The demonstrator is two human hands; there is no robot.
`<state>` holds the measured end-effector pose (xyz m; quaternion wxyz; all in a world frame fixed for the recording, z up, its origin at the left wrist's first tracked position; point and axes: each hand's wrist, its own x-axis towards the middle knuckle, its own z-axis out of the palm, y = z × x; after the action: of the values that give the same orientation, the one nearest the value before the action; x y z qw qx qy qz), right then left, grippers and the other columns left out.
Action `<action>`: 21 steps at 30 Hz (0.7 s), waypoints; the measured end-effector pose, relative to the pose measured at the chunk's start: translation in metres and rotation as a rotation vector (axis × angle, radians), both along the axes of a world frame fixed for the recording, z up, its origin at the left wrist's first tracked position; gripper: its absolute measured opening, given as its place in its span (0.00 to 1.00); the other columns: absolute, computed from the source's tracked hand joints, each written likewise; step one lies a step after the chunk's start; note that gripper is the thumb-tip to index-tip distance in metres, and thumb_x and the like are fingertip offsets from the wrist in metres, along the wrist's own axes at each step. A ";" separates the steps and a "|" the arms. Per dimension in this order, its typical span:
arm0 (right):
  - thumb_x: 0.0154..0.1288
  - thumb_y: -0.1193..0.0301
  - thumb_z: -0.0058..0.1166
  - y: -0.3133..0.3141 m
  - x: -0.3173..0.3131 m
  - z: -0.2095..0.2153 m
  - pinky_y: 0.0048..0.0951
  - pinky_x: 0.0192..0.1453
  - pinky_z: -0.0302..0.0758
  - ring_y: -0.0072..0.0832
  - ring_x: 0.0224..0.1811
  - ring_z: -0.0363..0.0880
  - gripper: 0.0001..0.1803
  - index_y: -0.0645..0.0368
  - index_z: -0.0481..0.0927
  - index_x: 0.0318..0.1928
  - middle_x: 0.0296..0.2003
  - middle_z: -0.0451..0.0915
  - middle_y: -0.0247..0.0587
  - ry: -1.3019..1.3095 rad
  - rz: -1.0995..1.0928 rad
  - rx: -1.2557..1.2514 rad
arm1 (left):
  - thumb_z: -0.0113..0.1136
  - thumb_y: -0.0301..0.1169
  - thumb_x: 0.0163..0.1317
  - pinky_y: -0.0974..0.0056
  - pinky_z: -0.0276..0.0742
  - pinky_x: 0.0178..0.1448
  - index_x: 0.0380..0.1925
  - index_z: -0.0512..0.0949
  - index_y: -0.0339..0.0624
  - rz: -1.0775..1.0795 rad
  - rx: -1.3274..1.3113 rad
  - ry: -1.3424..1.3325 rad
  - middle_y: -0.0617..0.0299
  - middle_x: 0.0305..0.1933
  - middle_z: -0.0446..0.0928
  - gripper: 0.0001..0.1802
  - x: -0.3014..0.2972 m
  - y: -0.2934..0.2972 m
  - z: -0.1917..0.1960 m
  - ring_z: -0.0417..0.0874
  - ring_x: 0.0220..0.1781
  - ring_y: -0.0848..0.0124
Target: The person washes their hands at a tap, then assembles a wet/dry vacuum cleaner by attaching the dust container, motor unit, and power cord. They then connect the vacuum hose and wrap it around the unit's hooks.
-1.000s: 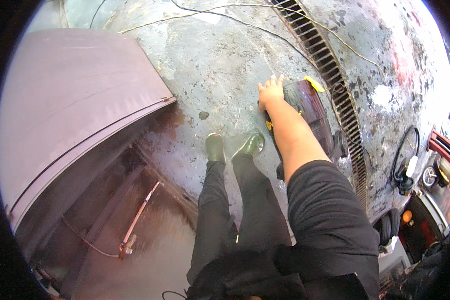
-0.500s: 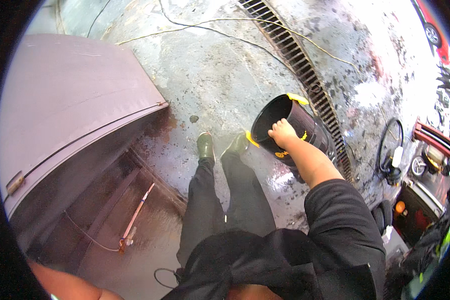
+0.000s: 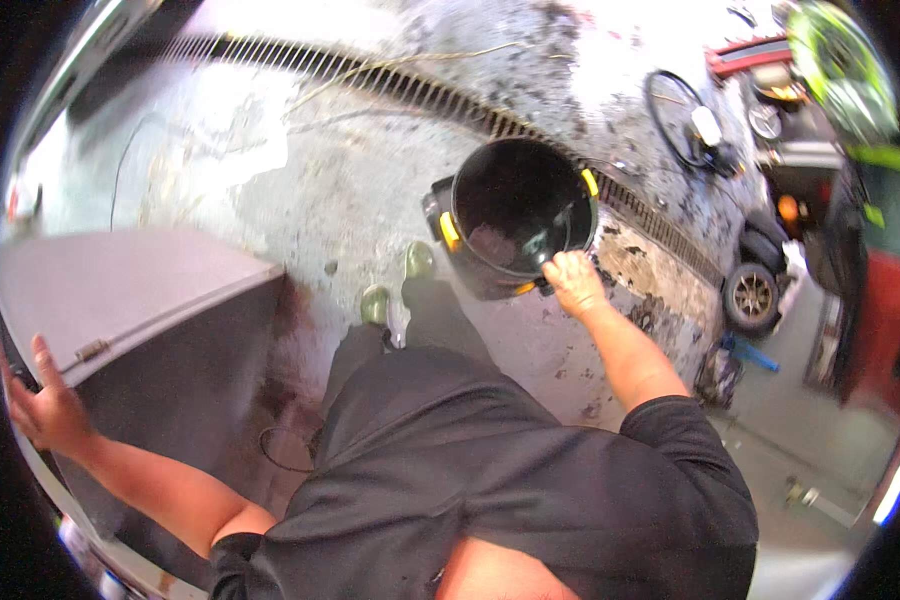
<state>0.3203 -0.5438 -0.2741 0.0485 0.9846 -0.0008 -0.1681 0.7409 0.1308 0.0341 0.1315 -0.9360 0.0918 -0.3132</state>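
Note:
A round black drum with yellow latches, like the tank of a shop vacuum, is in front of me. Its open top faces up at a tilt, and some wetness glints inside. My right hand is closed on its near right rim. Whether the base touches the floor is hard to tell. Far to the left, my left hand has its fingers spread beside the corner of a grey metal cabinet. Any contact between that hand and the cabinet cannot be made out.
Beyond the drum, a floor drain grate crosses the wet, stained floor. At right are a black hose, a wheel and a person in dark and bright-green clothing. A cable trails across the grate.
My view and body have turned to the right. The drum is more upright, its opening now facing me. My left hand has come into view, spread beside the cabinet.

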 end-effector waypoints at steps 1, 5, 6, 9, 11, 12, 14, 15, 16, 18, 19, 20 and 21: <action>0.57 0.69 0.56 0.016 -0.027 0.002 0.44 0.62 0.69 0.40 0.51 0.75 0.14 0.48 0.76 0.45 0.42 0.73 0.40 -0.055 -0.065 -0.047 | 0.65 0.43 0.68 0.53 0.65 0.77 0.68 0.77 0.46 -0.230 -0.155 -0.017 0.55 0.70 0.78 0.30 0.006 -0.035 -0.010 0.76 0.71 0.55; 0.56 0.72 0.57 0.081 -0.114 0.043 0.46 0.61 0.70 0.45 0.53 0.75 0.18 0.53 0.76 0.49 0.45 0.73 0.45 -0.184 -0.434 -0.094 | 0.74 0.30 0.58 0.48 0.58 0.80 0.69 0.75 0.44 -0.788 -0.363 0.204 0.51 0.72 0.75 0.37 -0.013 -0.176 -0.036 0.68 0.77 0.53; 0.56 0.73 0.57 0.098 -0.136 0.055 0.46 0.61 0.70 0.45 0.54 0.75 0.19 0.54 0.76 0.50 0.46 0.74 0.45 -0.190 -0.552 -0.075 | 0.77 0.29 0.53 0.47 0.58 0.79 0.67 0.77 0.48 -0.832 -0.341 0.335 0.50 0.71 0.73 0.38 -0.018 -0.198 -0.053 0.67 0.77 0.50; 0.56 0.76 0.57 0.142 -0.187 0.061 0.47 0.63 0.70 0.46 0.57 0.77 0.18 0.55 0.78 0.49 0.47 0.77 0.45 -0.119 -0.884 0.020 | 0.81 0.31 0.46 0.47 0.63 0.74 0.61 0.81 0.53 -0.905 -0.148 0.754 0.51 0.66 0.73 0.37 -0.058 -0.257 -0.060 0.70 0.71 0.50; 0.55 0.75 0.60 0.171 -0.212 0.072 0.47 0.63 0.71 0.45 0.59 0.77 0.17 0.55 0.80 0.48 0.48 0.79 0.45 -0.125 -1.050 0.044 | 0.80 0.36 0.49 0.47 0.64 0.73 0.59 0.82 0.53 -0.970 0.015 0.893 0.51 0.65 0.75 0.33 -0.061 -0.260 -0.092 0.72 0.69 0.50; 0.53 0.74 0.62 0.187 -0.237 0.070 0.47 0.63 0.71 0.45 0.58 0.77 0.18 0.54 0.81 0.47 0.48 0.79 0.45 -0.166 -1.124 0.033 | 0.80 0.39 0.50 0.46 0.65 0.73 0.59 0.83 0.55 -1.005 0.059 0.976 0.53 0.63 0.77 0.33 -0.074 -0.270 -0.097 0.73 0.68 0.51; 0.51 0.72 0.65 0.216 -0.285 0.067 0.49 0.62 0.71 0.45 0.59 0.76 0.19 0.52 0.80 0.47 0.49 0.79 0.43 -0.163 -1.284 0.003 | 0.78 0.41 0.52 0.47 0.68 0.71 0.59 0.83 0.55 -1.122 0.086 1.033 0.56 0.58 0.81 0.31 -0.104 -0.282 -0.108 0.77 0.65 0.54; 0.46 0.69 0.68 0.228 -0.311 0.065 0.47 0.62 0.70 0.45 0.61 0.75 0.26 0.52 0.80 0.50 0.51 0.78 0.43 -0.108 -1.378 -0.004 | 0.78 0.41 0.52 0.48 0.69 0.70 0.59 0.83 0.55 -1.179 0.089 1.054 0.57 0.58 0.81 0.31 -0.119 -0.290 -0.112 0.76 0.66 0.55; 0.45 0.70 0.69 0.241 -0.334 0.070 0.48 0.62 0.69 0.45 0.60 0.75 0.25 0.52 0.80 0.48 0.50 0.78 0.42 -0.124 -1.458 -0.021 | 0.78 0.40 0.53 0.48 0.69 0.71 0.59 0.83 0.55 -1.200 0.080 1.117 0.57 0.59 0.81 0.30 -0.137 -0.299 -0.112 0.76 0.66 0.56; 0.45 0.71 0.69 0.260 -0.385 0.073 0.47 0.61 0.69 0.45 0.58 0.74 0.23 0.52 0.80 0.46 0.48 0.77 0.42 -0.190 -1.564 -0.068 | 0.78 0.40 0.53 0.48 0.69 0.71 0.59 0.83 0.56 -1.285 0.104 1.136 0.57 0.59 0.81 0.31 -0.163 -0.318 -0.118 0.76 0.66 0.56; 0.45 0.71 0.68 0.270 -0.412 0.070 0.47 0.62 0.69 0.45 0.58 0.74 0.23 0.52 0.80 0.46 0.48 0.77 0.42 -0.172 -1.616 -0.068 | 0.77 0.40 0.53 0.48 0.69 0.70 0.59 0.84 0.56 -1.309 0.122 1.163 0.57 0.59 0.80 0.30 -0.179 -0.335 -0.116 0.76 0.66 0.56; 0.45 0.71 0.68 0.278 -0.435 0.071 0.46 0.62 0.69 0.45 0.59 0.74 0.23 0.52 0.80 0.46 0.48 0.77 0.43 -0.148 -1.659 -0.065 | 0.77 0.39 0.53 0.48 0.70 0.70 0.58 0.84 0.56 -1.359 0.117 1.144 0.57 0.59 0.81 0.29 -0.192 -0.351 -0.115 0.76 0.66 0.55; 0.45 0.72 0.67 0.284 -0.457 0.071 0.46 0.62 0.69 0.45 0.59 0.74 0.22 0.52 0.79 0.46 0.48 0.77 0.43 -0.142 -1.683 -0.056 | 0.77 0.39 0.54 0.48 0.70 0.70 0.58 0.84 0.55 -1.409 0.112 1.126 0.57 0.58 0.81 0.29 -0.205 -0.373 -0.117 0.76 0.65 0.55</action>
<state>-0.1368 -0.2595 -0.2031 -0.0686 0.6623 -0.7411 -0.0860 0.5363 -0.2418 -0.0827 -0.1097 -0.6701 0.7096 0.1882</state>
